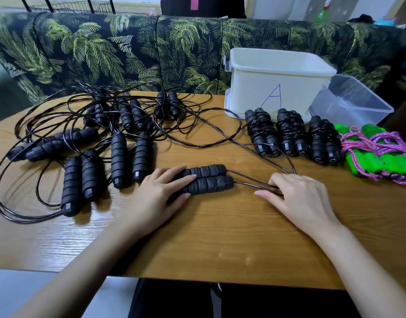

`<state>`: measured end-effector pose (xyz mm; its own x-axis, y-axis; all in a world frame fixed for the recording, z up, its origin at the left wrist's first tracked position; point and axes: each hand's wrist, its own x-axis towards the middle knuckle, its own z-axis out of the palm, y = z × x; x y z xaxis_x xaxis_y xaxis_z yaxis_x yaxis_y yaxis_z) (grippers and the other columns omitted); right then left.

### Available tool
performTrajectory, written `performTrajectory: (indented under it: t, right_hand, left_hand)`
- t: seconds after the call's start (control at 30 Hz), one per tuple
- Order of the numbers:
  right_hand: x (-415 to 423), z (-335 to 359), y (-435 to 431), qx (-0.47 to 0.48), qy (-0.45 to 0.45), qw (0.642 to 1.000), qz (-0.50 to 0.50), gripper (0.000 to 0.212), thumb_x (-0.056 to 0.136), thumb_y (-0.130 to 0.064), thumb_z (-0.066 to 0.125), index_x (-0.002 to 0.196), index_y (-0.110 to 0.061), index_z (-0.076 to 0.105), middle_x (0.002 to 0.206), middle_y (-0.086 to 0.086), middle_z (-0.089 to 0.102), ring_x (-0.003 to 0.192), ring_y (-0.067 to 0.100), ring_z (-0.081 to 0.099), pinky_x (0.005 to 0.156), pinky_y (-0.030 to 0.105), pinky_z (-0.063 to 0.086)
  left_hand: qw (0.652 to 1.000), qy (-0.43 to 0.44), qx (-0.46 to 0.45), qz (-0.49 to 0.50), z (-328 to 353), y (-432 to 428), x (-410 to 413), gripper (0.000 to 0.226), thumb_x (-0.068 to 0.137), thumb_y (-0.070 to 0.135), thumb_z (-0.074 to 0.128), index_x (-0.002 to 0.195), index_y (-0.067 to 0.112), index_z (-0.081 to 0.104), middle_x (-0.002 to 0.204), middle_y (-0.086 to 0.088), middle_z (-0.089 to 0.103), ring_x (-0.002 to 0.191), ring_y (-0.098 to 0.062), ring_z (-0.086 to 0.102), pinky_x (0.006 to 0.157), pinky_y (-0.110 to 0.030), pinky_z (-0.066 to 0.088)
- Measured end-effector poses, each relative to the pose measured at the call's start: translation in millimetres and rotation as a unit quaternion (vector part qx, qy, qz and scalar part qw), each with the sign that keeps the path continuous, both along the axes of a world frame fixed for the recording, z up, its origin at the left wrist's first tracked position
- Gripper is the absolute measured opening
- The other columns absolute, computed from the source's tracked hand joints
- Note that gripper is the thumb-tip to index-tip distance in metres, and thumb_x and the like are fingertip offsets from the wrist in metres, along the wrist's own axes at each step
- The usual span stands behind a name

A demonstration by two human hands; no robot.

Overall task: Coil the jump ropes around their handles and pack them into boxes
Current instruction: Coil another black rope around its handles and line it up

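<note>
Four bundles are wound but not boxed. Three black ropes and a green rope lie along the table's right edge, in front of the white box and the clear box. The white box's inside is hidden. Near the front edge, the left hand lies almost flat on a pair of handles. The right hand covers their cords; whether it pinches them I cannot tell. Most of the work remains: a tangle of several loose ropes fills the left side, and its crossing cords will likely snag.
</note>
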<state>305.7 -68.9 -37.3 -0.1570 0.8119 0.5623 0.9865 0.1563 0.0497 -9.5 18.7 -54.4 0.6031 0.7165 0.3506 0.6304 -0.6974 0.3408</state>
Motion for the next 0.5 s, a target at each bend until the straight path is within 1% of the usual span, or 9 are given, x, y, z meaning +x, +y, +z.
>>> performTrajectory:
  t: [0.07,0.17,0.2,0.27,0.33,0.37,0.43,0.47,0.5]
  right_hand:
    - [4,-1,-3,-0.006,-0.009,1.000,0.012,0.049,0.092,-0.061,0.048,0.074,-0.017,0.060,0.066,-0.009,0.062,0.059,0.015,0.059,0.058,0.025,0.040]
    - [11,-1,-8,-0.013,-0.009,1.000,0.012,0.032,0.085,-0.048,0.058,0.074,-0.017,0.057,0.068,-0.009,0.058,0.063,0.016,0.056,0.063,0.026,0.040]
    - [13,-2,-9,-0.016,-0.010,1.000,0.009,0.029,0.083,-0.044,0.064,0.073,-0.018,0.056,0.068,-0.010,0.056,0.064,0.016,0.055,0.063,0.026,0.041]
    - [11,-4,-10,-0.011,-0.021,1.000,0.008,0.028,0.077,-0.039,0.073,0.070,-0.018,0.055,0.065,-0.010,0.054,0.061,0.017,0.055,0.064,0.028,0.044]
    - [0,-5,-13,0.002,-0.030,0.999,0.016,0.029,0.079,-0.043,0.068,0.068,-0.019,0.055,0.059,-0.011,0.053,0.055,0.017,0.054,0.070,0.029,0.046]
    - [-7,-7,-15,0.012,-0.029,0.999,0.023,0.032,0.081,-0.047,0.061,0.067,-0.019,0.056,0.055,-0.011,0.053,0.051,0.016,0.054,0.068,0.030,0.048]
    - [-26,-11,-22,0.018,-0.011,0.999,0.043,0.043,0.089,-0.054,0.054,0.064,-0.019,0.058,0.050,-0.009,0.054,0.046,0.014,0.057,0.056,0.030,0.055]
    - [-38,-13,-26,0.014,-0.006,0.998,0.060,0.045,0.091,-0.055,0.052,0.064,-0.020,0.059,0.049,-0.008,0.056,0.047,0.014,0.060,0.056,0.032,0.058]
    - [-50,-15,-31,0.016,-0.012,0.997,0.078,0.043,0.090,-0.052,0.049,0.063,-0.021,0.060,0.050,-0.008,0.057,0.049,0.013,0.062,0.061,0.031,0.059]
  left_hand:
    - [1.000,0.006,-0.004,0.010,3,3,8,0.048,0.094,0.049,0.044,0.137,0.031,0.058,0.144,0.000,0.052,0.123,-0.026,0.051,0.097,-0.051,0.048]
    - [1.000,0.018,-0.003,0.019,6,10,22,0.049,0.093,0.049,0.042,0.136,0.031,0.059,0.144,-0.001,0.052,0.122,-0.027,0.050,0.094,-0.049,0.049]
    - [1.000,0.020,-0.002,0.022,5,13,26,0.048,0.094,0.048,0.044,0.136,0.031,0.059,0.144,-0.001,0.052,0.122,-0.027,0.050,0.093,-0.048,0.049]
    - [0.999,0.019,-0.001,0.027,3,17,32,0.044,0.095,0.041,0.053,0.137,0.030,0.058,0.145,-0.002,0.052,0.121,-0.027,0.049,0.094,-0.050,0.049]
    - [1.000,0.016,0.003,0.026,1,19,34,0.046,0.093,0.036,0.061,0.138,0.030,0.057,0.144,-0.003,0.052,0.119,-0.028,0.049,0.094,-0.053,0.048]
    - [0.999,0.017,0.004,0.027,1,19,34,0.046,0.092,0.035,0.062,0.138,0.030,0.056,0.144,-0.003,0.052,0.119,-0.028,0.049,0.094,-0.053,0.048]
    - [0.999,0.019,0.001,0.030,0,19,34,0.046,0.093,0.037,0.059,0.139,0.031,0.056,0.145,-0.002,0.052,0.119,-0.028,0.049,0.094,-0.053,0.047]
    - [0.999,0.017,-0.001,0.031,0,19,35,0.046,0.093,0.040,0.056,0.138,0.031,0.056,0.144,-0.002,0.052,0.118,-0.028,0.049,0.094,-0.053,0.048]
    - [0.999,0.013,-0.001,0.032,1,19,35,0.046,0.094,0.043,0.052,0.138,0.031,0.056,0.143,-0.002,0.053,0.116,-0.028,0.050,0.093,-0.053,0.048]
